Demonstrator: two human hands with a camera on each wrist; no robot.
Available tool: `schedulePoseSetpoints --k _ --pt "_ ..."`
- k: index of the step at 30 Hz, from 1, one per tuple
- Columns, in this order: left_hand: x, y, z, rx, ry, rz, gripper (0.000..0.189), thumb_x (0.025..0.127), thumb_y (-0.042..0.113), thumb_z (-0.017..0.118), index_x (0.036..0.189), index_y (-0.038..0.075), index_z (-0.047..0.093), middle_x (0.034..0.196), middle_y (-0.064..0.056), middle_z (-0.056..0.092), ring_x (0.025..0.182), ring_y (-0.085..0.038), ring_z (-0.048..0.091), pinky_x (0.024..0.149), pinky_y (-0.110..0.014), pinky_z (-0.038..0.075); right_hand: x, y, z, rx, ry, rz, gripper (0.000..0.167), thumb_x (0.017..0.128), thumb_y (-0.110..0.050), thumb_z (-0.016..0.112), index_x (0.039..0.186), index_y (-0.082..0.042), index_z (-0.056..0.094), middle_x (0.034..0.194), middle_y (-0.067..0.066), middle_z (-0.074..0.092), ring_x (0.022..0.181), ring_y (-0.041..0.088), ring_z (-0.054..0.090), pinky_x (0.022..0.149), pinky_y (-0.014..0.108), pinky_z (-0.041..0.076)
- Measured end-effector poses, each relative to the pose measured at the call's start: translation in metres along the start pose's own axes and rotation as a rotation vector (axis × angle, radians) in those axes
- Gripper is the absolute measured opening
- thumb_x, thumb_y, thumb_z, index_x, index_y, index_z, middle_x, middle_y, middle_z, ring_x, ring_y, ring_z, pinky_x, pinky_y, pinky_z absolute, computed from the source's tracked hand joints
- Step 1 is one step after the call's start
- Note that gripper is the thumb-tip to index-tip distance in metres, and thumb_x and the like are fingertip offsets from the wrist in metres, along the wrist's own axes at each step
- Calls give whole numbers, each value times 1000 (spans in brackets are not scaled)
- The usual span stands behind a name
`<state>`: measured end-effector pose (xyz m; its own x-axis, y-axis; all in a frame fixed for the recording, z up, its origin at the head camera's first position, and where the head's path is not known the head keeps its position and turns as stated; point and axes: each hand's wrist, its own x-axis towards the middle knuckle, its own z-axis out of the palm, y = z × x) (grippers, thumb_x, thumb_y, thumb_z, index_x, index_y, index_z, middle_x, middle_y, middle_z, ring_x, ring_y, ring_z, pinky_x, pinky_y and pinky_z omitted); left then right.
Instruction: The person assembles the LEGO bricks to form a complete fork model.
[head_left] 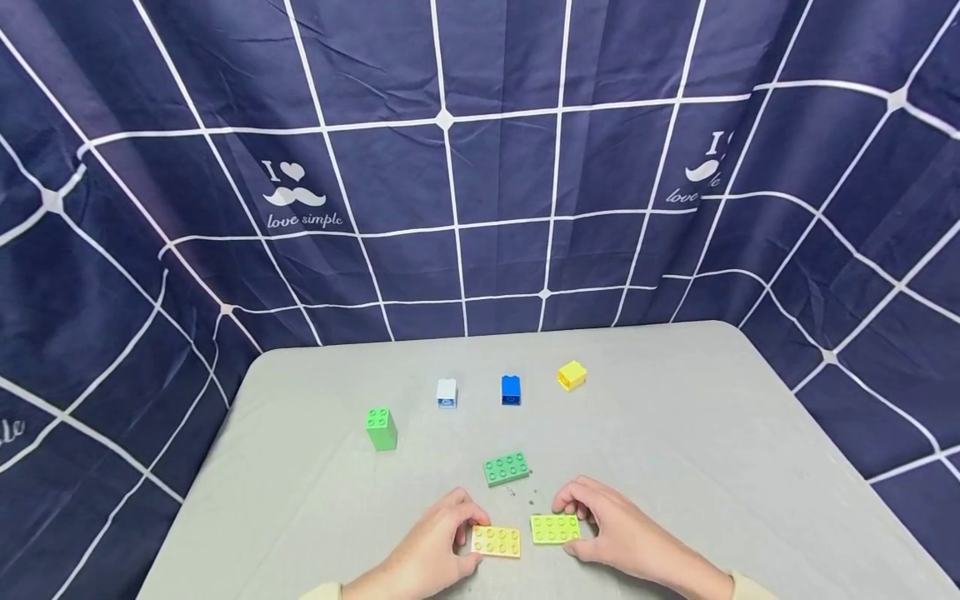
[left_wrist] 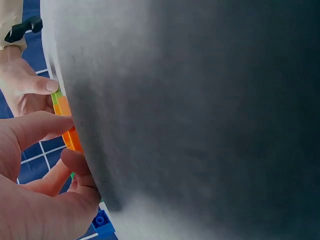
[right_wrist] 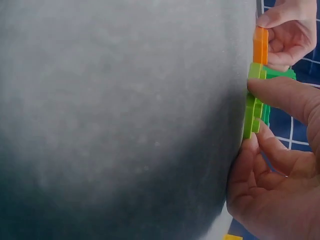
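Note:
At the near middle of the table in the head view, my left hand (head_left: pixel 435 550) pinches a flat orange building brick (head_left: pixel 497 542) by its left end, thumb on the near side and fingers on the far side. My right hand (head_left: pixel 622 535) pinches a lime green building brick (head_left: pixel 555 529) of the same shape by its right end. Both bricks have their studs up, with a small gap between them in the head view. The right wrist view shows thumb and fingers on the lime brick's (right_wrist: pixel 251 115) two long sides. Just beyond them lies a darker green brick (head_left: pixel 506 469).
A tall light green brick (head_left: pixel 382 429) stands at the left. Farther back lie a white brick (head_left: pixel 447 393), a blue brick (head_left: pixel 511 390) and a yellow brick (head_left: pixel 572 375). The grey table (head_left: pixel 300 492) is bordered by a dark blue curtain (head_left: pixel 495 183) with white lines.

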<state>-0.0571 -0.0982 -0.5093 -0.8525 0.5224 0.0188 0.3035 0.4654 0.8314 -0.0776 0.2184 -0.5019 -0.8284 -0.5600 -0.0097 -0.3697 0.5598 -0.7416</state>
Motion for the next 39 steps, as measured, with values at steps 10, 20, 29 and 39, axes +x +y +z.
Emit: schedulePoseSetpoints --k 10,20,29,39 --pt "0 -9 -12 -24 54 41 35 81 -8 89 104 13 75 92 10 53 79 -3 52 68 -19 46 2 -2 0 -9 37 -64 35 82 -13 93 104 -22 68 96 -14 57 88 6 53 73 25 47" --pt "3 -11 -16 -11 55 8 35 82 -11 87 107 11 75 92 8 54 80 -5 53 70 -21 47 15 -19 5 -9 18 -14 34 83 -15 94 106 -23 70 97 -13 58 88 8 55 74 25 47" --pt "5 -14 -17 -5 58 18 33 82 -8 88 106 11 75 91 7 53 79 -3 52 69 -21 47 23 -15 12 55 -7 -21 34 82 -9 94 106 -16 72 93 -9 58 78 4 55 66 23 49" --pt "4 -11 -18 -74 53 -7 31 81 -11 86 103 6 74 91 3 54 77 -4 56 67 -20 50 23 -14 14 114 -16 -42 34 82 -3 92 107 -13 72 93 -8 59 76 2 58 64 22 53"
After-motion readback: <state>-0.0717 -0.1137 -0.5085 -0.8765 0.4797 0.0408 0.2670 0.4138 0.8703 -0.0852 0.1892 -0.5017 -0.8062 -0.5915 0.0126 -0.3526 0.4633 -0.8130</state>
